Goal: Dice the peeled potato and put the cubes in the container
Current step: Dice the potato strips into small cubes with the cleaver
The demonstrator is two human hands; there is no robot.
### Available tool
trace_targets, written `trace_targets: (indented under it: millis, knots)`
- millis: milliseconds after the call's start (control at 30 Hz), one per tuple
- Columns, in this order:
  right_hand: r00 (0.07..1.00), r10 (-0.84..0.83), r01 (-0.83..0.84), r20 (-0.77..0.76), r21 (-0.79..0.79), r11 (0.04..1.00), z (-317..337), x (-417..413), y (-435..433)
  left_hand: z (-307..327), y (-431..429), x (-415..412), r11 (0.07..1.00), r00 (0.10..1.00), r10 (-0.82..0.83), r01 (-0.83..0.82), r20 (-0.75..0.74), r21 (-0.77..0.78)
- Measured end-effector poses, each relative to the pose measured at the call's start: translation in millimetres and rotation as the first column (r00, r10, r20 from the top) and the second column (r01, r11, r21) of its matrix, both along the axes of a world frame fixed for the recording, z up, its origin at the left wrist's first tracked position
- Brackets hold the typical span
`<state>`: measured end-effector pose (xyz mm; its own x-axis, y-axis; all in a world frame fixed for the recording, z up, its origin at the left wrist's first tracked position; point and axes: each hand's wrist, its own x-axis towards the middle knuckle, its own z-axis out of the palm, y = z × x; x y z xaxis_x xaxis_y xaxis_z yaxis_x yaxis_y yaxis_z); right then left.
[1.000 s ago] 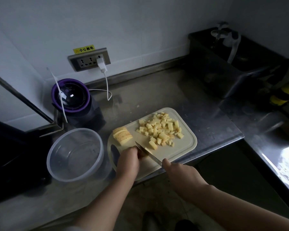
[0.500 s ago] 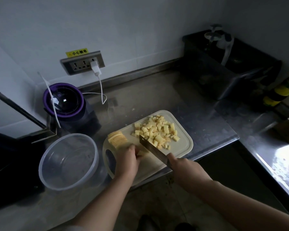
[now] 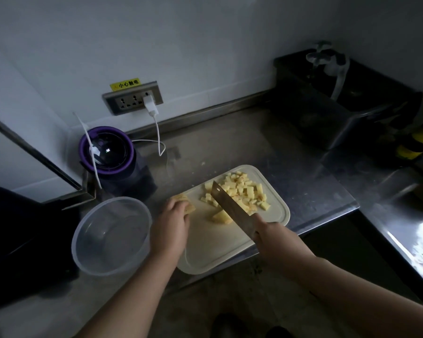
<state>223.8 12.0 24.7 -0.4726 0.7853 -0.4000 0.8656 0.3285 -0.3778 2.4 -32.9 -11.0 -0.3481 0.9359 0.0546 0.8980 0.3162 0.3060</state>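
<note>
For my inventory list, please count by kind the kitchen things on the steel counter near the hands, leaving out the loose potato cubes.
Knives: 1, broad steel cleaver in the right hand
Boards: 1, pale rectangular plastic cutting board
Containers: 1, round clear plastic container
Appliances: 1, dark appliance with purple rim
Slice stacks: 1, yellow potato slices held by the left hand
Total: 5

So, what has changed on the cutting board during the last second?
The left hand moved from the cut piece to the stack of potato slices and holds it. The right hand swung the cleaver toward the potato cubes; freshly cut pieces lie beside its blade. The plastic container stays empty, the cutting board in place.
</note>
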Motion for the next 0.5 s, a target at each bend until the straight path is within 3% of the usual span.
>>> trace_targets:
  millis: [100, 167, 300, 500]
  knots:
    - [1.0, -0.014, 0.014, -0.007, -0.015, 1.0, 2, -5, 0, 0, -5, -8, 0.986, 0.967, -0.043, 0.0, -0.252, -0.169]
    - [1.0, -0.018, 0.018, -0.013, -0.021, 1.0, 2, -8, 0, -5, -8, -5, 0.967, 0.933, -0.111, 0.022, -0.342, -0.254]
    - [1.0, -0.01, 0.01, -0.022, -0.013, 1.0, 1, -10, 1, -7, -12, -1, 0.955, 0.894, -0.155, 0.027, -0.42, -0.295]
    - [0.994, 0.11, -0.108, 0.017, -0.061, 0.992, -2, -8, -4, 1, -3, -2, 0.952, 0.898, -0.124, -0.012, -0.422, -0.305]
